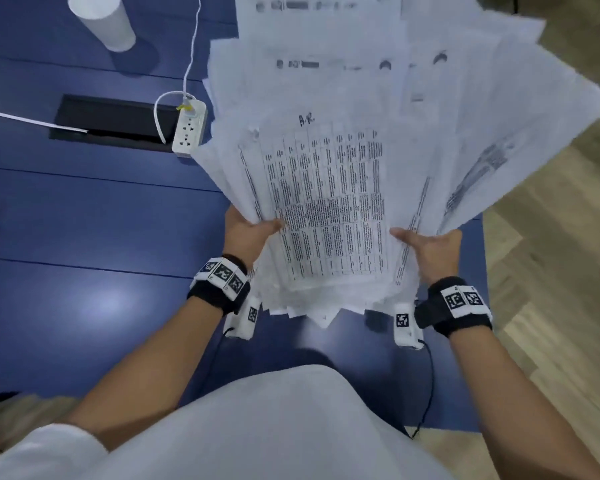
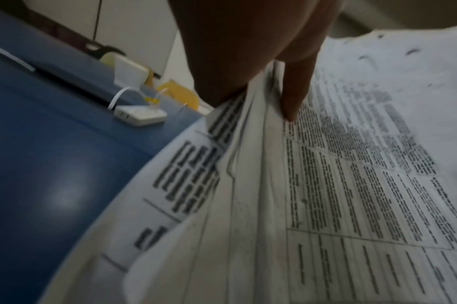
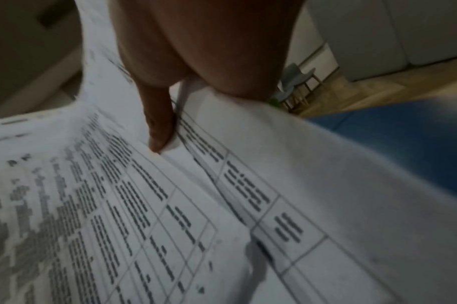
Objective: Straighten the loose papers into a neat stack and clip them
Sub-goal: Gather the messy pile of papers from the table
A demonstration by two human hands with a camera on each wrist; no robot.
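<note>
A thick, fanned-out bundle of printed white papers (image 1: 329, 188) is held up above the blue table (image 1: 84, 220). My left hand (image 1: 248, 233) grips its left edge, thumb on the top sheet and fingers hidden beneath. My right hand (image 1: 430, 245) grips the right edge the same way. The sheets splay out unevenly at the far end and the near edges are ragged. In the left wrist view my thumb (image 2: 295, 98) presses on the papers (image 2: 326, 185). The right wrist view shows my thumb (image 3: 160, 131) pressing on the printed table sheet (image 3: 118, 205). No clip is in view.
A white paper cup (image 1: 101, 20) stands at the far left of the table. A white power strip (image 1: 189, 128) with a cable lies beside a black cable slot (image 1: 111, 123). The table's right edge meets wooden floor (image 1: 551, 306). A small chair (image 3: 297, 86) stands beyond.
</note>
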